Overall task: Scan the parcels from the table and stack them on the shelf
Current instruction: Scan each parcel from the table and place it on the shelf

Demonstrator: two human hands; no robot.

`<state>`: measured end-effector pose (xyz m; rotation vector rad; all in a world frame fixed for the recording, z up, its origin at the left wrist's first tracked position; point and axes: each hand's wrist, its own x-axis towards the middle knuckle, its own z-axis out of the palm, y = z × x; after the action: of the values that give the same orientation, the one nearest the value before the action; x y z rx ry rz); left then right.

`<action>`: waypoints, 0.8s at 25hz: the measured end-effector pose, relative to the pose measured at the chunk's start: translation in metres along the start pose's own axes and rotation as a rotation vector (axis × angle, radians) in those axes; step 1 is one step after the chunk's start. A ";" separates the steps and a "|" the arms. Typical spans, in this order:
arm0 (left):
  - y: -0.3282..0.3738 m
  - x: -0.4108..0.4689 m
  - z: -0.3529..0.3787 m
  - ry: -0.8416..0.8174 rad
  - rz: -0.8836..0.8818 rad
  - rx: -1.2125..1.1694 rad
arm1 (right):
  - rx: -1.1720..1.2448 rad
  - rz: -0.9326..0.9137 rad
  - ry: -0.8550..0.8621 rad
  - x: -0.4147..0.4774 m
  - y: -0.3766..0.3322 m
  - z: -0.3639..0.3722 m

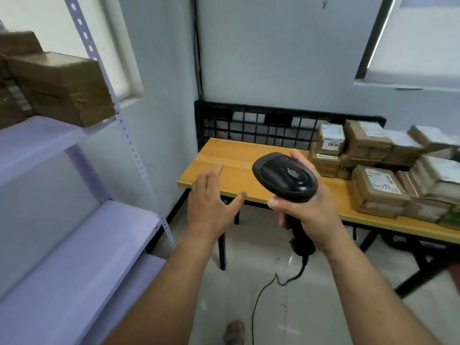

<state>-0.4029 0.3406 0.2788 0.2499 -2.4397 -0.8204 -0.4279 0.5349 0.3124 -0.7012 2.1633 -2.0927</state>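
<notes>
Scanner (pixel 285 178) handle-down in R hand (pixel 311 210) grip, nose toward table (pixel 224 158); L hand (pixel 209 207) slack, empty

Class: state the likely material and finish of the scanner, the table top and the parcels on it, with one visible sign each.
Scanner: probably black plastic, semi-gloss; soft highlights on its moulded head.
Table top: wood or wood-look laminate, smooth; orange grain lines.
Parcels: brown cardboard, seemingly taped glossy; white paper labels.
</notes>
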 end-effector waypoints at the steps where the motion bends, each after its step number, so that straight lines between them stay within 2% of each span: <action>1: 0.002 0.011 0.011 -0.021 0.010 -0.011 | -0.028 -0.004 0.017 0.007 0.003 -0.008; 11: 0.018 0.142 0.108 -0.205 0.153 -0.105 | -0.047 0.098 0.257 0.100 0.026 -0.063; 20: 0.038 0.210 0.187 -0.297 0.261 -0.177 | -0.117 0.155 0.440 0.138 0.048 -0.112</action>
<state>-0.6808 0.3942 0.2704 -0.2701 -2.5743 -1.0042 -0.6031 0.5903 0.3127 -0.0687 2.4723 -2.2149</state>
